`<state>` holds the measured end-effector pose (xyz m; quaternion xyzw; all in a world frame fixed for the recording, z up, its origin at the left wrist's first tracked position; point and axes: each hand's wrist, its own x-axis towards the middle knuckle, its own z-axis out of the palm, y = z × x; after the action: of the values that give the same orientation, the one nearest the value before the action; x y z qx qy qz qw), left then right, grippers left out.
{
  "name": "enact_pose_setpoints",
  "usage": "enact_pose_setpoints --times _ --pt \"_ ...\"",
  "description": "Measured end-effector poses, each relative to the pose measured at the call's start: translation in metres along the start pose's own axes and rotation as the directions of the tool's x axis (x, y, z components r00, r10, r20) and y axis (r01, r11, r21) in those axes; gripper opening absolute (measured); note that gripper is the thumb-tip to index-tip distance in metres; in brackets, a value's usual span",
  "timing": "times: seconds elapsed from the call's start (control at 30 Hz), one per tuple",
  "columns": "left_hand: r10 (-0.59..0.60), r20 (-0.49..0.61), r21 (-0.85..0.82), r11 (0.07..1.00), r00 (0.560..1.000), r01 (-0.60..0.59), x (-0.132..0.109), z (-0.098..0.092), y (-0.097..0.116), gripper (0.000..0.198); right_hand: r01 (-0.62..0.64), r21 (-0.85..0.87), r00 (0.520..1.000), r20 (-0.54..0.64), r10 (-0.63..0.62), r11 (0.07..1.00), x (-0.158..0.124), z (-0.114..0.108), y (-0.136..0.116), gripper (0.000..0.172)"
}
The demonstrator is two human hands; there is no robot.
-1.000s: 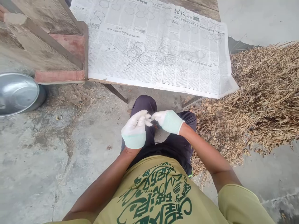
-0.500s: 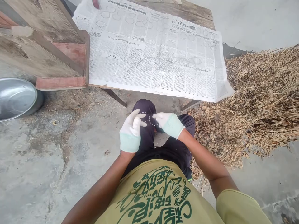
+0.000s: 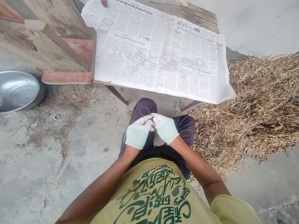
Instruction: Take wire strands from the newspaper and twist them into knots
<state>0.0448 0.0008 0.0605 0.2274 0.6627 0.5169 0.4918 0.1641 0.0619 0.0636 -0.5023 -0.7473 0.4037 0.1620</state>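
My left hand point(image 3: 139, 130) and my right hand point(image 3: 164, 127), both in white gloves with pale green cuffs, meet fingertip to fingertip above my knees. Both are closed in a pinch on a thin wire point(image 3: 144, 107). A round loop of this wire stands out above the fingertips, over my left knee. The rest of the wire is hidden by the gloves. Beyond my knees, more wire pieces point(image 3: 142, 57) lie in a loose tangle on newspaper point(image 3: 130, 76), with several bent into rings and figure-eight shapes point(image 3: 106, 25) near its far side.
The newspaper covers a wooden table point(image 3: 201, 15). A wooden chair or bench frame point(image 3: 67, 77) with reddish parts stands at the left, beside a metal basin point(image 3: 20, 90) on the concrete floor. Dry straw point(image 3: 261, 112) is heaped at the right.
My hands have come together; my left hand moved right and its spread fingers closed on the wire. The wire, earlier stretched between the hands, now shows one loop above the fingertips.
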Motion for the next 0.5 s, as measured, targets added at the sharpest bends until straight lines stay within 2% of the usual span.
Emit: enact_pose_setpoints --times 0.07,0.17,0.3,0.43,0.5 --pt "-0.029 -0.017 -0.002 1.000 0.999 0.029 -0.001 0.003 -0.002 0.043 0.028 -0.032 0.999 0.022 -0.028 0.999 0.000 0.002 0.004 0.036" --pt "-0.066 -0.044 0.037 0.997 0.997 0.068 -0.004 0.007 -0.010 0.039 0.094 -0.095 0.989 0.125 -0.082 0.991 0.004 0.003 0.014 0.031" --pt "-0.130 0.006 0.089 0.988 0.991 0.129 -0.005 0.010 -0.023 0.033 0.152 -0.192 0.962 0.255 -0.100 0.970 0.009 -0.002 0.021 0.026" --pt "-0.104 0.026 0.064 0.993 0.994 0.102 0.001 0.006 -0.024 0.036 0.134 -0.249 0.953 0.297 -0.056 0.959 0.007 -0.022 0.009 0.030" --pt "-0.080 0.007 0.133 0.988 0.997 0.079 0.004 0.002 -0.021 0.040 0.079 -0.231 0.954 0.301 -0.006 0.970 0.007 -0.036 0.000 0.035"
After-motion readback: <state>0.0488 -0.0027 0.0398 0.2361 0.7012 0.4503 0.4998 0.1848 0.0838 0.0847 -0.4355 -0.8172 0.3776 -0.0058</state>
